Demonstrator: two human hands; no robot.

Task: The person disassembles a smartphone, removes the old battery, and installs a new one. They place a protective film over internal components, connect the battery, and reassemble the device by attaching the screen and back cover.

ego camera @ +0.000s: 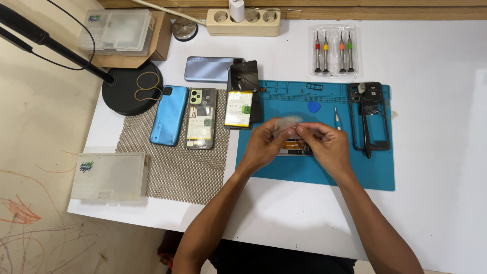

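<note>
Clear plastic film (287, 123) pinched between left hand (265, 144) and right hand (324, 144); four screwdrivers (333, 52) behind.

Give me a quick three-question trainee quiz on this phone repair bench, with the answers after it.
1. True or false: both hands pinch one small clear piece above the blue mat.
2. How many screwdrivers lie in the clear tray at the back? A) two B) four C) six
3. What lies on the mat just right of the hands?

Key
1. True: left hand and right hand meet on it.
2. B.
3. A black phone frame, with a slim screwdriver between it and the hands.
</note>
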